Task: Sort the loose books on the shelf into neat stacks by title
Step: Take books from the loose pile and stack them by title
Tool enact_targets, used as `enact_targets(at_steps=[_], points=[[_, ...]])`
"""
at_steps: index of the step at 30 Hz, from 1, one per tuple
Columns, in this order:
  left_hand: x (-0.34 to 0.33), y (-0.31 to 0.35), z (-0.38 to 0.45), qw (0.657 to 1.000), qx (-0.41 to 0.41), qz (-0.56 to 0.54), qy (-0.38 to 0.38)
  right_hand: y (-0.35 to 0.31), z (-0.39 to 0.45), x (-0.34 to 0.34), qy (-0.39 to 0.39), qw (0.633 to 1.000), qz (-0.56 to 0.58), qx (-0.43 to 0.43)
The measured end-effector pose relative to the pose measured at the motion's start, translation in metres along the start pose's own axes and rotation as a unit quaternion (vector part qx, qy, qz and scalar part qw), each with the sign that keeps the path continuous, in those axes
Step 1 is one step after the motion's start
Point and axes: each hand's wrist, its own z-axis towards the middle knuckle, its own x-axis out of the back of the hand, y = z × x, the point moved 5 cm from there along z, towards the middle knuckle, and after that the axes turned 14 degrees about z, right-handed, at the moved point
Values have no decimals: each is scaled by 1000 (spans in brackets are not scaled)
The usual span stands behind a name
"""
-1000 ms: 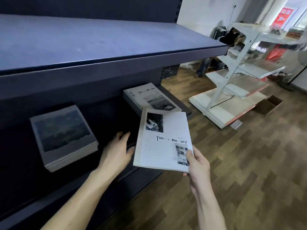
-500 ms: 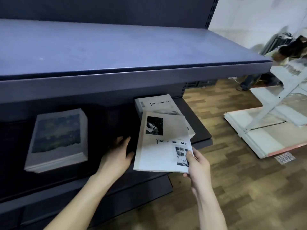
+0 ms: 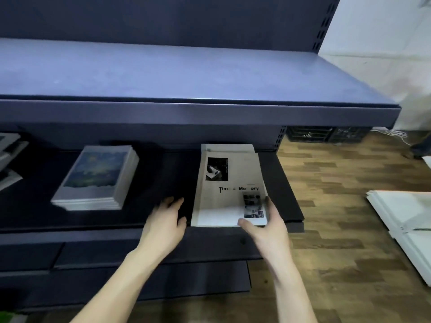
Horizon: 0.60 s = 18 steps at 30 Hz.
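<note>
Now right hand (image 3: 268, 227) in a pinching grip on "Time & Memory" book (image 3: 229, 187); left hand (image 3: 163, 222) relaxed, empty.

Left books (image 3: 9, 159) cut by edge, lower Time & Memory copy (image 3: 227, 148) mostly hidden

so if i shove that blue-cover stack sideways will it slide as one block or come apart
The blue-cover stack would probably shear rather than move as one: its near edge already shows several separate thin books slightly stepped. The covers look smooth, so the upper copies may slip over the lower ones. It lies flat and low on the shelf, so tipping seems unlikely; pushing low with a flat hand should help.
</note>
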Motion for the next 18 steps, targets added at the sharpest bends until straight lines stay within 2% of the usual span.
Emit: enact_targets(at_steps=[3,12,18], points=[[2,9,-3,1000,6,-3,5,-1,4,-3,-27,995,-92,24],[4,19,11,1000,18,-4,13,14,24,1,42,961,-266,64],[-1,22,27,1000,15,-19,3,20,43,2,1,978,-194,73]])
